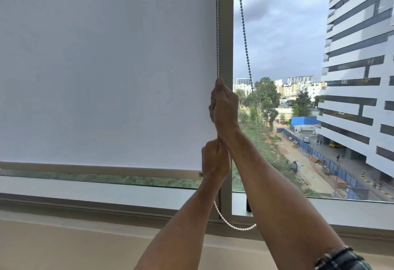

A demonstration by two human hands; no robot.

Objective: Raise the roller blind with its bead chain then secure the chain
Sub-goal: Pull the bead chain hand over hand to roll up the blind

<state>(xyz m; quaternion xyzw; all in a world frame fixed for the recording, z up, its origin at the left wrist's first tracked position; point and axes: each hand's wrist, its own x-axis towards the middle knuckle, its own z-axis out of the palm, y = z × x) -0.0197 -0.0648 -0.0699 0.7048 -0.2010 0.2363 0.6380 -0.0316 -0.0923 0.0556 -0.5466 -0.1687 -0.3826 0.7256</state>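
A white roller blind [102,67] covers the left window pane almost down to the sill, its bottom bar [96,168] a little above the ledge. A bead chain [217,24] hangs along the blind's right edge by the window post. Its other strand [244,35] slants down in front of the open pane. My right hand [223,103] is shut on the left strand, higher up. My left hand [215,158] grips the same strand just below it. The chain's white loop [232,225] sags under my forearms near the sill.
The grey window post [226,24] stands right behind the chain. A wide sill [85,190] and a beige ledge [64,244] run below. A small dark bracket [248,205] sits at the right pane's base. Buildings and a street show outside.
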